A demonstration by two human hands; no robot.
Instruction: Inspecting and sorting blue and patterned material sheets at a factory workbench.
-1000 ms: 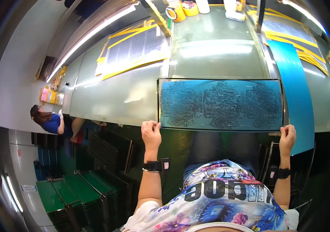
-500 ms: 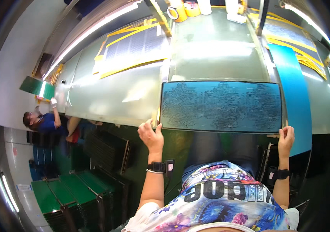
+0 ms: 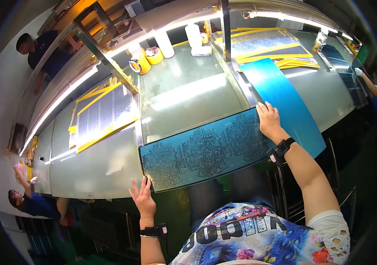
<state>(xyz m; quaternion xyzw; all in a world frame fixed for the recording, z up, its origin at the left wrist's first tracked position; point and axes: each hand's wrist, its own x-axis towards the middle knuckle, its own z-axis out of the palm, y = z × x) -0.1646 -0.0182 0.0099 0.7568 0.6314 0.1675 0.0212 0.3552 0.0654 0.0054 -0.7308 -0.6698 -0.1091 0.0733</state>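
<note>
A long circuit-board panel, dark blue with black trace patterns, lies tilted across the table's front edge, its right end farther from me. My right hand grips its right end, fingers curled over the edge near the far corner. My left hand is at the near left corner, fingers stretched and spread, fingertips against the left edge. A bright blue sheet lies just right of the panel, close to my right hand.
A glass-topped table stretches ahead, with metal posts. Yellow-edged patterned sheets lie at left, more at right. Tape rolls and white bottles stand behind. People work at left, far left and right.
The panel has turned, its right end swinging away from me. My right hand has moved from the near right corner to the far one. My left fingers have spread from a pinch. My view has shifted.
</note>
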